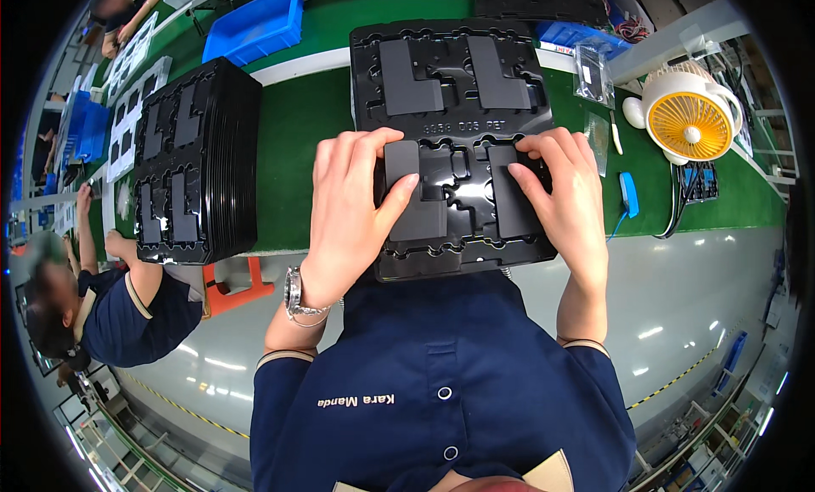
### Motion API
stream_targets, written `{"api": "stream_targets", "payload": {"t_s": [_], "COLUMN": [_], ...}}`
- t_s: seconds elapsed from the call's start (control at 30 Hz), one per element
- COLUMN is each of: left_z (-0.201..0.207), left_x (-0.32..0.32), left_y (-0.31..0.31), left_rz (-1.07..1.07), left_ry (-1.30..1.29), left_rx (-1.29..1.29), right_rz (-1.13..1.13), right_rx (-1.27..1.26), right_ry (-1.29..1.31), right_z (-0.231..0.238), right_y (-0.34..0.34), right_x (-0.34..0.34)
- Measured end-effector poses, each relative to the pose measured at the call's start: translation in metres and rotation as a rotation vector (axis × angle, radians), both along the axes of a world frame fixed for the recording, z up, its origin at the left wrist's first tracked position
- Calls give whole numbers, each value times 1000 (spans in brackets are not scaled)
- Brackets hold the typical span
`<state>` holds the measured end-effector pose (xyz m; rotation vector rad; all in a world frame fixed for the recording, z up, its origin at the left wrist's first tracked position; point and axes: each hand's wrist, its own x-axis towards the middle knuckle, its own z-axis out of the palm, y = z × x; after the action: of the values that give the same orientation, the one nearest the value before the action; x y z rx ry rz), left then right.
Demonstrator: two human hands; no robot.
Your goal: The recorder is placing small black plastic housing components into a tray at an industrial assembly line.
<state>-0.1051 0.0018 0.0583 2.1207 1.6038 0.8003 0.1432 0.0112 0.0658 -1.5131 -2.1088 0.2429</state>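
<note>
The left hand [344, 203] has thumb and forefinger spread at the near-left dark piece [418, 216]; the right hand [567, 191] sets its thumb on the near-right dark piece [514, 208], fingers curled by its top edge; whether either pinches, I cannot tell; both pieces lie in the black tray [467, 199] between the hands; the step looks like seating or lifting them, so the next move calls for light, even fingertip control; left of the hands stands a tray stack [242, 169].

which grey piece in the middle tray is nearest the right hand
The near-right piece: the right hand overlaps it with its thumb, not the other three.
</note>
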Motion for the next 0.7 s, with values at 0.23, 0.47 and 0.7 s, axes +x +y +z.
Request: {"api": "stream_targets", "payload": {"t_s": [0.23, 0.47, 0.7], "left_z": [-7, 8, 24], "left_x": [1, 8, 22], "left_y": [-1, -2, -16], "left_rz": [-66, -102, -329], "left_ry": [81, 55, -693], "left_rx": [91, 177, -430], "right_rz": [-23, 64, 210], "right_rx": [61, -276, -154], "right_ry": [-69, 460, 821], "right_z": [2, 23, 36], "right_y": [-1, 3, -12], "right_x": [-8, -2, -50]}}
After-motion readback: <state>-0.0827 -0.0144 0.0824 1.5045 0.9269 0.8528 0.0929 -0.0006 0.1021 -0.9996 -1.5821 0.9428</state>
